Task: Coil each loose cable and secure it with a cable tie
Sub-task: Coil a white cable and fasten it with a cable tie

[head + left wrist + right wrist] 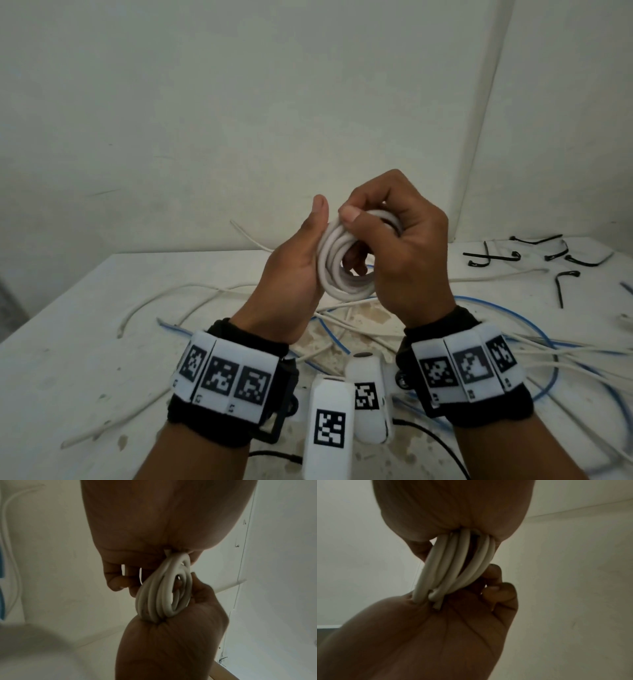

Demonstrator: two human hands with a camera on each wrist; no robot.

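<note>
At the frame's centre, our left hand (291, 270) cradles the coiled white round plastic cable (337, 263) with fingers curled through its loops, thumb raised. Our right hand (404, 250) pinches the coil's top. Loose white and blue cables (507, 342) sprawl below on the white table (68, 342); black cable ties (561, 260) lie upper right.

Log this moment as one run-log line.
left hand: holds white coil | right hand: grips coil | cable ties: on table, untouched | tie: not yet on
</note>
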